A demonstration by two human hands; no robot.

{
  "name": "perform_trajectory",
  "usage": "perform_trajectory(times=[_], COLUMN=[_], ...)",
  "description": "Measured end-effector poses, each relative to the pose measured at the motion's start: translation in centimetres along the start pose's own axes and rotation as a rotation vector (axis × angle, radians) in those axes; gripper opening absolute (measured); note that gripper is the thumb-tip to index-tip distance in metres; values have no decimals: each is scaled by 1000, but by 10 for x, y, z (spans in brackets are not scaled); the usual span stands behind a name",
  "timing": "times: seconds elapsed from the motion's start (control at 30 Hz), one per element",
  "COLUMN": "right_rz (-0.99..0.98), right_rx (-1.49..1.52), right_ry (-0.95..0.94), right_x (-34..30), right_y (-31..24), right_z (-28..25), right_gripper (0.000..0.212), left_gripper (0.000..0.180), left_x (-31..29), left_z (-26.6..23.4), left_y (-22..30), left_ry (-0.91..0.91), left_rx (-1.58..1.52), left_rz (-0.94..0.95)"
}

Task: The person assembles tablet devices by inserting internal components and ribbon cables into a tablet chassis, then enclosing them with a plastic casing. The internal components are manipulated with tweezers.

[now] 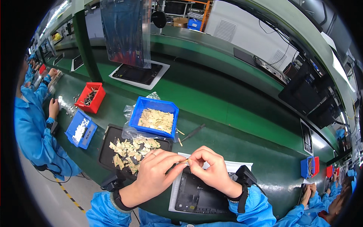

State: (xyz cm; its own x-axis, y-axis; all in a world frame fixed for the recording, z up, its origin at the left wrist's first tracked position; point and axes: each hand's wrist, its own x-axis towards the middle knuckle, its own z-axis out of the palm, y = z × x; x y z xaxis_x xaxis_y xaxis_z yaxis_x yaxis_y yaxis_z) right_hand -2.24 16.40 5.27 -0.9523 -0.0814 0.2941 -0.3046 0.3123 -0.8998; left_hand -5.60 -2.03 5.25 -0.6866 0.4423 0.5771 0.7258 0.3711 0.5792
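Note:
My left hand (153, 176) and my right hand (212, 170) meet at the fingertips over the near part of the bench. Pinched between them is a small tan piece (186, 161), mostly covered by the fingers. Below the hands a black plastic panel (198, 191), moulded like a device's back cover, lies on a white sheet (238, 167). Left of it, many loose tan pieces (130, 151) are heaped on a dark tray (105, 149). A blue bin (174, 113) beyond the left hand holds more tan pieces (155, 120).
A dark pen-shaped tool (194, 132) lies right of the blue bin. Farther left stand a red bin (99, 99) and a smaller blue bin (86, 142) with white parts. A clear plastic sheet (126, 34) hangs over a dark panel (138, 73). Co-workers sit left (41, 121) and right (325, 204).

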Motion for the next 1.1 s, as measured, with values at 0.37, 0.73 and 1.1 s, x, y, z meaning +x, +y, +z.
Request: perform_trajectory(times=[0.37,0.73,1.1], right_rz=[544,760,687], right_rx=[542,834,664], right_ry=[-246,-385,-331], right_x=[-7,-2,0], right_y=[7,7,7], right_z=[-8,-6,6], right_gripper=[18,17,13], left_gripper=[19,17,15], left_x=[-7,-10,-20], left_z=[-1,-8,-8], left_y=[-8,-10,-13], left_ry=[94,140,89], left_rx=[408,648,519], left_rz=[382,569,426])
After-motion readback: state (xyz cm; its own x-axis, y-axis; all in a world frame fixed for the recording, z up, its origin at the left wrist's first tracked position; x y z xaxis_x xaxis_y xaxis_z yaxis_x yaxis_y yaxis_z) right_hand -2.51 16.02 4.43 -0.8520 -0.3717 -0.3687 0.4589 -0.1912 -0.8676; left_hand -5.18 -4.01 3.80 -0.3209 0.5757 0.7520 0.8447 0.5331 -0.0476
